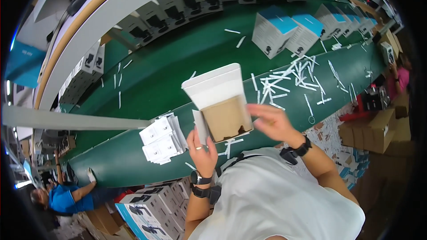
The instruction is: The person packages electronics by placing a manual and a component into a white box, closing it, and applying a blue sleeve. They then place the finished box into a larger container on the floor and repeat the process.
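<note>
In front of my body is a white box (212,82), its lid tilted up and back on the far side. Inside it lies a brown cardboard insert (227,118) with a dark notch at its near edge. My left hand (202,154) grips the box's near left corner, beside a raised side flap (200,124). At the box's right edge is my right hand (271,121), slightly blurred, with its fingers stretched toward the side wall. Left of the box stands a stack of white folded leaflets (162,138) on the green table.
White paper strips (293,80) litter the green table (120,160) to the right. Closed white-and-blue boxes (271,33) stand at the far right, with more boxes (187,6) along the back. A grey bar (75,118) crosses the left. Co-workers (71,195) are at both sides.
</note>
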Motion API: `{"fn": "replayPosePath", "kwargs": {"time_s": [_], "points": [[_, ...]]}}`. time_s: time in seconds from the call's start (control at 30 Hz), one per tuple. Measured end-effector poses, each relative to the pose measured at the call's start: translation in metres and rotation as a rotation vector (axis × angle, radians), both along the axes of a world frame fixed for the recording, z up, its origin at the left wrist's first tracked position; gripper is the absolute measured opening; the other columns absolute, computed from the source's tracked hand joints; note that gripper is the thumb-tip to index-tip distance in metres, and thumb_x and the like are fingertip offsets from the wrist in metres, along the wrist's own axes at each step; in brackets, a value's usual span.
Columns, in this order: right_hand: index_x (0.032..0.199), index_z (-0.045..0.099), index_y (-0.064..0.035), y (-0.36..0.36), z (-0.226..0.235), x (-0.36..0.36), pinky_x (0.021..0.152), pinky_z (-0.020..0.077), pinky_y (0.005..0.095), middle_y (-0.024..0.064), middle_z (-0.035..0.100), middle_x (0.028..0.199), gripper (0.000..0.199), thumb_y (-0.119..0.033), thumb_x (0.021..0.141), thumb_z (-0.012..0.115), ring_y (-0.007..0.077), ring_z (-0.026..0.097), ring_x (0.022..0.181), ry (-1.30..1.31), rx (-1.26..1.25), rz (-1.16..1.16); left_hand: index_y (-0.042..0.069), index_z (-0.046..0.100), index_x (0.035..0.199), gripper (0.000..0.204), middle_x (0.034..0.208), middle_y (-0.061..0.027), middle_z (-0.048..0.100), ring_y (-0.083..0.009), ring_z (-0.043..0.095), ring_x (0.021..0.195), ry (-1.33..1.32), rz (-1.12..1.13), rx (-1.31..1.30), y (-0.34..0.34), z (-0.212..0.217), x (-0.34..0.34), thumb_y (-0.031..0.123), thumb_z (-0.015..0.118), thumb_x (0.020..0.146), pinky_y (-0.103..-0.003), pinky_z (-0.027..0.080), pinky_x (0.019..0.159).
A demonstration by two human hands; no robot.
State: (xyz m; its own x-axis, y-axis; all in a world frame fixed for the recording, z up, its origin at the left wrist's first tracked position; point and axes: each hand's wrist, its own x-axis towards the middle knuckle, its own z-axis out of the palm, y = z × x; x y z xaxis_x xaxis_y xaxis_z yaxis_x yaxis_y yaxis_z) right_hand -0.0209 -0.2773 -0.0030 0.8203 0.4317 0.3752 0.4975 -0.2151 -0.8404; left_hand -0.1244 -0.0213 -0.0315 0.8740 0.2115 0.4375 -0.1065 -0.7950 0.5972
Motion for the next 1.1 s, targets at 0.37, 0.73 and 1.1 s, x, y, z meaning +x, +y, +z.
{"fn": "replayPosePath", "kwargs": {"time_s": [0.37, 0.73, 1.1], "points": [[0.092, 0.062, -0.0093, 0.010, 0.015, 0.024, 0.054, 0.0495, 0.0373, 0.0047, 0.063, 0.082, 0.014, -0.016, 0.085, 0.071, 0.0266, 0.065, 0.066, -0.148, -0.371, -0.238, 0.007, 0.051, 0.144, 0.070, 0.156, -0.0160, 0.040, -0.0488, 0.034, 0.142, 0.181, -0.414, 0.362, -0.045, 0.028, 0.036, 0.020, 0.077, 0.081, -0.058, 0.034, 0.113], [0.085, 0.064, -0.0102, 0.014, 0.010, 0.026, 0.054, 0.0483, 0.0362, 0.0049, 0.062, 0.076, 0.009, -0.012, 0.083, 0.073, 0.0260, 0.063, 0.064, -0.201, -0.411, -0.388, 0.011, 0.055, 0.142, 0.068, 0.153, -0.0147, 0.045, -0.0426, 0.040, 0.140, 0.146, -0.432, 0.411, -0.038, 0.028, 0.037, 0.027, 0.078, 0.080, -0.051, 0.038, 0.110], [0.085, 0.065, -0.0090, 0.014, 0.006, 0.017, 0.056, 0.0503, 0.0366, 0.0064, 0.063, 0.078, 0.010, -0.013, 0.083, 0.074, 0.0278, 0.064, 0.066, -0.102, -0.409, -0.444, 0.010, 0.053, 0.144, 0.063, 0.153, -0.0175, 0.043, -0.0453, 0.041, 0.139, 0.150, -0.487, 0.407, -0.035, 0.027, 0.040, 0.030, 0.071, 0.087, -0.052, 0.039, 0.110]]}}
